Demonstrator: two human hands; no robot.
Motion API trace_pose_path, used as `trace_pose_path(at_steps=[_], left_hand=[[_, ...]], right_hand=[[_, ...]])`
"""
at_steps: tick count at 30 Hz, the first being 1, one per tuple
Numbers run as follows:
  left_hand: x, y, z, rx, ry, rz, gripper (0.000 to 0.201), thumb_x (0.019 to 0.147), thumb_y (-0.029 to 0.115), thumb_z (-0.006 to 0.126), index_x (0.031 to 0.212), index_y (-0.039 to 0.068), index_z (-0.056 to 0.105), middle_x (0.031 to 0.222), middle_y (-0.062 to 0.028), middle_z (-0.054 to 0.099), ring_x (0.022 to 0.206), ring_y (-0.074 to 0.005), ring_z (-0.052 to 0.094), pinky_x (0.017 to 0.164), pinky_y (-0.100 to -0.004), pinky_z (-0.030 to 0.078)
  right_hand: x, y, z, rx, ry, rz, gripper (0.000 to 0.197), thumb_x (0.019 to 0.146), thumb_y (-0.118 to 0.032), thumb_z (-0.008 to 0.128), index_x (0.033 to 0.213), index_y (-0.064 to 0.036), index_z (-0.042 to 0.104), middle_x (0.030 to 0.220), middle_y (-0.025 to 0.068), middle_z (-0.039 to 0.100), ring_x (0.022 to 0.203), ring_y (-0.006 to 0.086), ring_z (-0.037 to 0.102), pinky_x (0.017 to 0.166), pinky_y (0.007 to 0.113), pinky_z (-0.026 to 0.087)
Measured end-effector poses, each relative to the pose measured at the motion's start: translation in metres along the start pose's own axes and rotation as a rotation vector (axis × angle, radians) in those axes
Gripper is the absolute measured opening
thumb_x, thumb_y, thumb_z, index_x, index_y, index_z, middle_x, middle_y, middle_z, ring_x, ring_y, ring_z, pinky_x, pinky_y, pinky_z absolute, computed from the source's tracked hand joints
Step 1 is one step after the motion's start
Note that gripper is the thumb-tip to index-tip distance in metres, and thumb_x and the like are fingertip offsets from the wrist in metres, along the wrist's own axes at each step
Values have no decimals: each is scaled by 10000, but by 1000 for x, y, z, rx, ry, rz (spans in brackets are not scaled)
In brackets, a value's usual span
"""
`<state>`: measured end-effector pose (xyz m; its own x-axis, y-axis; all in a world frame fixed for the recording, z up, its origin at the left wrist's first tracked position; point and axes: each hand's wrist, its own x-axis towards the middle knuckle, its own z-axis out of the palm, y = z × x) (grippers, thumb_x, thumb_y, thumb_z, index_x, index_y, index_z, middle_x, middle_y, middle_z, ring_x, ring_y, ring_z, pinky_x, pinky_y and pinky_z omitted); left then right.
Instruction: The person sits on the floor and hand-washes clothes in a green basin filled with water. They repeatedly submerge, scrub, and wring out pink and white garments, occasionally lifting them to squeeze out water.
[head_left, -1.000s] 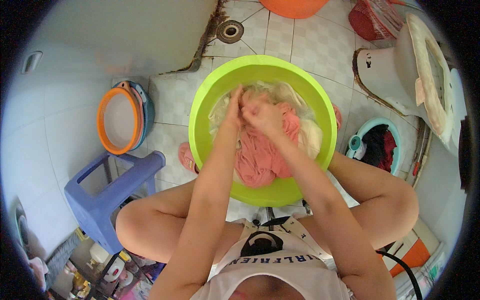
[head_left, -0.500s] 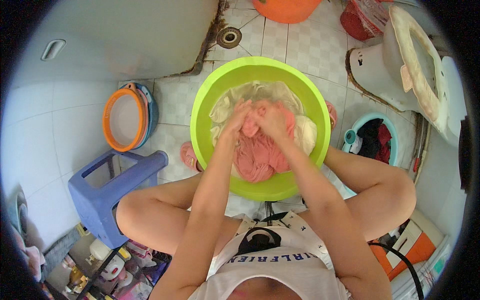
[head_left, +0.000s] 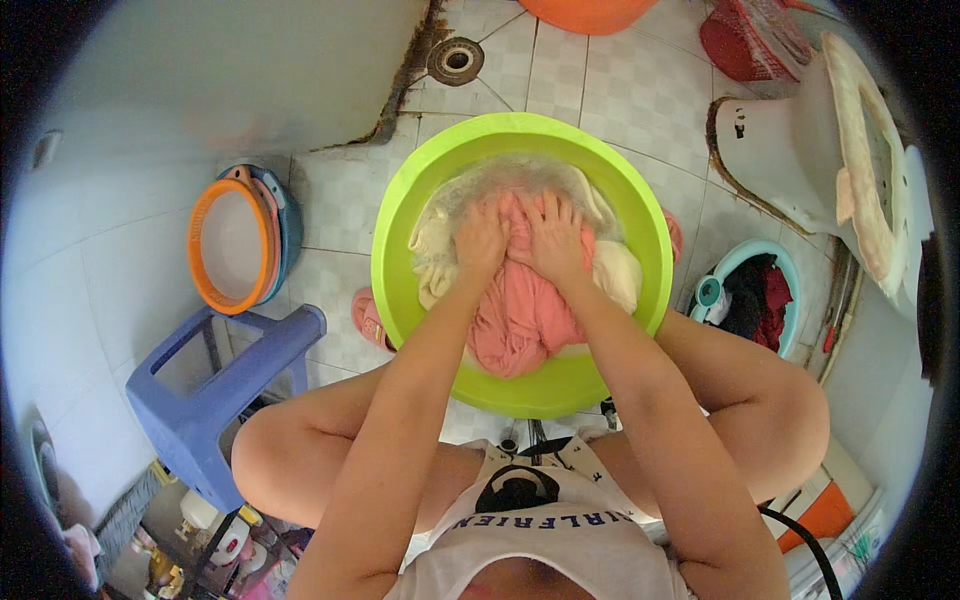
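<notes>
A lime-green basin (head_left: 393, 170) stands in front of me on the floor, with cloudy water and wet laundry in it. Bunched pink cloth (head_left: 520, 310) lies in its middle, over cream-white cloth (head_left: 615, 275) that shows at both sides. My left hand (head_left: 482, 240) presses down on the pink cloth's left edge, fingers stretched forward and partly in the water. Beside it, my right hand (head_left: 553, 237) lies flat on the same cloth with its fingers spread. A ridge of pink cloth rises between the two hands.
To the left are stacked round basins (head_left: 200, 262), the front one orange-rimmed, and a blue plastic stool (head_left: 180, 430). At the right, a light-blue basin (head_left: 795, 300) holds dark and red clothes, near a toilet (head_left: 770, 150). A floor drain (head_left: 455, 62) lies beyond.
My hands were close together, working a bunch of the pink cloth. Now they have moved apart and press it down and forward into the water. The view has shifted slightly.
</notes>
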<state>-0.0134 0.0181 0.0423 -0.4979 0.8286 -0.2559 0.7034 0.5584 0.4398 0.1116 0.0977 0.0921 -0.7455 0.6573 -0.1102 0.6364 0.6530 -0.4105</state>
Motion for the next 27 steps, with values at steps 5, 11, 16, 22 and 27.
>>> trace_pose_path(at_steps=[5,11,16,22,27], left_hand=[[27,-39,22,39,-285,-85,525,846,281,555,1331,111,448,1144,-232,583,998,-365,596,856,-482,467],[42,-15,-11,38,-142,-40,594,897,428,477,1331,22,457,1174,-258,587,1060,-386,586,928,-448,452],[34,-58,-7,-1124,-444,-384,617,923,479,431,1310,0,481,1275,-168,560,1075,-317,593,943,-415,460],[-57,-3,-45,-1565,-168,-376,531,886,363,497,1283,10,488,1267,-136,544,1081,-270,564,976,-371,442],[-96,4,-73,-1544,337,-653,510,859,308,559,1267,15,472,1258,-128,521,1055,-251,549,980,-355,442]], right_hand=[[29,20,31,-46,-93,-14,634,739,-373,660,1313,-177,473,1168,193,532,1022,378,538,868,507,440],[72,21,-12,36,-509,127,576,790,-352,650,1237,-36,471,1134,223,591,1078,403,546,884,473,451],[48,28,-12,415,-88,53,776,692,-394,752,1269,24,444,1200,245,554,1128,406,513,943,468,423],[-60,15,-30,441,118,322,895,630,-464,783,1318,-16,427,1298,260,468,1219,395,440,984,458,383],[-116,-56,-53,-10,124,264,961,608,-432,815,1370,-31,387,1334,225,453,1201,401,441,974,458,385]])
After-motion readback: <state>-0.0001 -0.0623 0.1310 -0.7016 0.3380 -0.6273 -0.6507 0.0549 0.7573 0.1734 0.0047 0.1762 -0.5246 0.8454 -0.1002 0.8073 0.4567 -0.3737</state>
